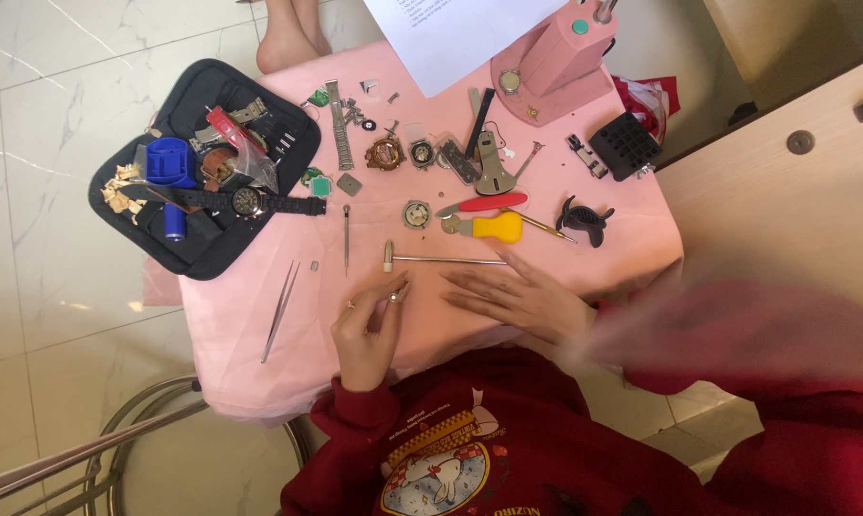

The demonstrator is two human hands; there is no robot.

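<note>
Pink cloth (pixel 250 315) covers your small table, and your left hand (pixel 369 330) pinches a tiny round metal part (pixel 393 297) between fingertips, just above the cloth near the table's front edge. It looks silvery and button-like, too small to tell more. Your right hand (pixel 517 301) lies flat, fingers spread, holding nothing, beside the little hammer (pixel 441 258). Loosen that pinch and I'd expect the part to roll off the edge onto the floor.

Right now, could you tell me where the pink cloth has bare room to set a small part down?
Bare pink cloth lies between the steel tweezers and the left hand, and right of the black curved holder. It is crowded between the black tool pouch and the pink press.
</note>
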